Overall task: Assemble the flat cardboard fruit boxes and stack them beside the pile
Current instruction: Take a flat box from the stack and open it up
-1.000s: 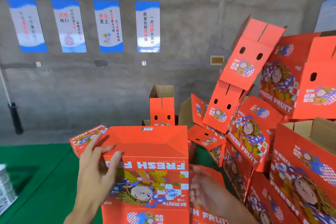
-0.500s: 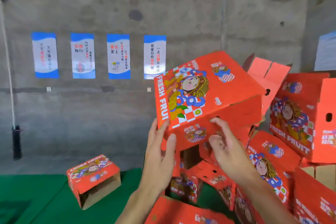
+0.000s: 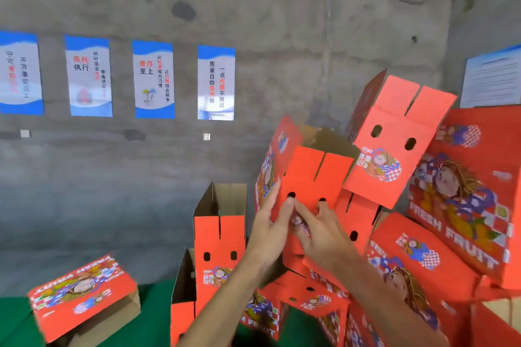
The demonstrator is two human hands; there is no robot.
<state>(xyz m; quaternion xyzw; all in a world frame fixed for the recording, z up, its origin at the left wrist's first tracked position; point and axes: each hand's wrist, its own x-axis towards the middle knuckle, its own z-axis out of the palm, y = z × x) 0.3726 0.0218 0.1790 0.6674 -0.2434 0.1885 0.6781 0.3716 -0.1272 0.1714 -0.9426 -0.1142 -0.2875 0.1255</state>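
Observation:
An assembled red fruit box (image 3: 315, 175) sits high in the pile, its open top tilted up and back and its two-holed end panel facing me. My left hand (image 3: 270, 220) lies flat against the left part of that panel with straight fingers. My right hand (image 3: 320, 229) presses beside it, its fingertips reaching up to the two holes. Neither hand is curled round the box. The lower part of the box is hidden behind my hands.
The pile of red "FRESH FRUIT" boxes (image 3: 456, 205) fills the right side, with one box (image 3: 394, 135) leaning over the placed one. An upright open box (image 3: 220, 236) stands left of my arms. Another box (image 3: 81, 296) lies on the green floor (image 3: 158, 307). A concrete wall stands behind.
The box went from being held up with its printed side toward me to resting on the pile, end panel toward me. Both hands now press flat on it.

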